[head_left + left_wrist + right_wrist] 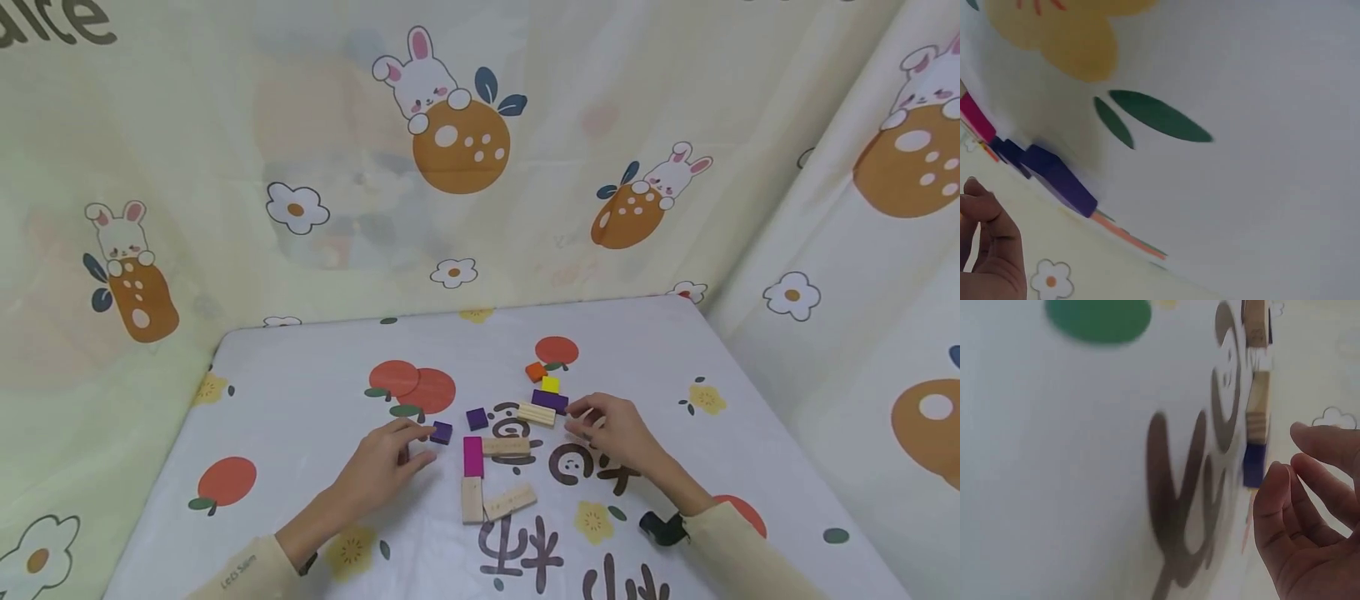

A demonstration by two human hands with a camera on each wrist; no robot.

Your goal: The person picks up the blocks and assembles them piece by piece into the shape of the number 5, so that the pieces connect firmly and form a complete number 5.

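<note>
In the head view my left hand [384,461] is beside a small purple block [441,432], index fingertip close to its edge. The left wrist view has that hand [991,244] with fingers bent and nothing between them, apart from a purple block [1060,180]. My right hand [617,427] hovers by the right end of a longer purple block [550,402]; whether it touches cannot be told. Its thumb and fingers are loosely bent, holding nothing, in the right wrist view [1313,512]. A plain wooden block [536,415] lies against the longer purple one.
Another purple block [477,418] lies between the hands. A magenta block [473,457] joins wooden blocks [506,447], [472,500] and a slanted wooden block [511,502]. Yellow [551,384] and orange blocks [536,372] sit farther back. A patterned cloth [300,400] covers the table; curtains hang behind.
</note>
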